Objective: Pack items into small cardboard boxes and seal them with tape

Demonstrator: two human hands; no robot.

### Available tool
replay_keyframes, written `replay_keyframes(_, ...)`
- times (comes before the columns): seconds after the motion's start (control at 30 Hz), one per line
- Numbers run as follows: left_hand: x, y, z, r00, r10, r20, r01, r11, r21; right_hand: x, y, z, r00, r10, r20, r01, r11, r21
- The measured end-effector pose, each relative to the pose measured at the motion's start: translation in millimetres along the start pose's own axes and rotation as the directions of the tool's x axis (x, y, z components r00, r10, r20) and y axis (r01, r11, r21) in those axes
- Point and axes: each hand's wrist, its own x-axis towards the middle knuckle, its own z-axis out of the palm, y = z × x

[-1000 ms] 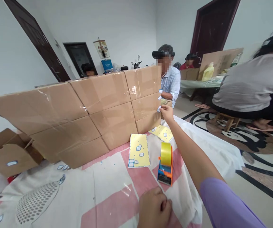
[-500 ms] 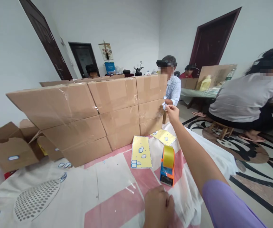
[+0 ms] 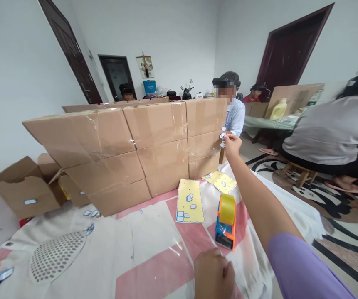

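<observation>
At the right edge of a stack of cardboard boxes, my right hand reaches out with thumb and fingers pinched on a small white sticker with a blue edge. Similar stickers show just above and below it; whether they stick to the cardboard I cannot tell. My left hand rests on the cloth as a loose fist, knuckles up, with nothing showing in it. Just beyond it stands an orange and blue tape dispenser with a yellow roll. A yellow sticker sheet lies beside the dispenser.
A second yellow sheet lies by the boxes. On the left are an open carton, loose stickers and a perforated white fly swatter. A person is behind the stack; another sits on a stool at right.
The view has swung slightly left, so everything sits a little further right. My right hand stays at the stack's edge with its fingers pinched; my left fist stays on the cloth.
</observation>
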Motion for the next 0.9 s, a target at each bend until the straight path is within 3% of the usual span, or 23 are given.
replay_keyframes(0.17, 0, -2, 3.1, 1.0, 0.011, -0.008, -0.011, 1.0, 0.006, 13, -9, 8, 0.998, 0.036, -0.051, -0.032, 0.996, 0.081)
replay_keyframes(0.43, -1, -2, 1.2, 1.0, 0.01, -0.017, -0.01, 1.0, -0.014, 23, -10, 18, 0.99, 0.137, -0.037, -0.132, 0.986, 0.102)
replay_keyframes(0.57, 0, -3, 1.8, 1.0, 0.015, -0.017, -0.015, 1.0, -0.02, 29, -15, 17, 0.991, 0.127, 0.042, -0.13, 0.987, 0.092)
replay_keyframes(0.67, -1, -2, 0.6, 1.0, 0.016, -0.024, -0.017, 0.999, -0.028, 28, -13, 3, 1.0, 0.0, 0.01, -0.001, 0.993, 0.118)
replay_keyframes(0.73, -3, -1, -0.8, 0.999, 0.011, -0.036, -0.012, 0.999, -0.033, 20, -4, -16, 0.999, -0.032, 0.036, 0.032, 0.999, -0.021)
replay_keyframes(0.83, -5, 0, -2.9, 0.999, 0.009, -0.048, -0.011, 0.999, -0.042, 0, 17, -49, 0.974, 0.106, 0.2, -0.031, 0.939, -0.343)
replay_keyframes(0.9, -6, 1, -3.8, 0.999, 0.013, -0.048, -0.015, 0.999, -0.049, -14, 33, -64, 0.947, 0.171, 0.273, -0.04, 0.903, -0.428)
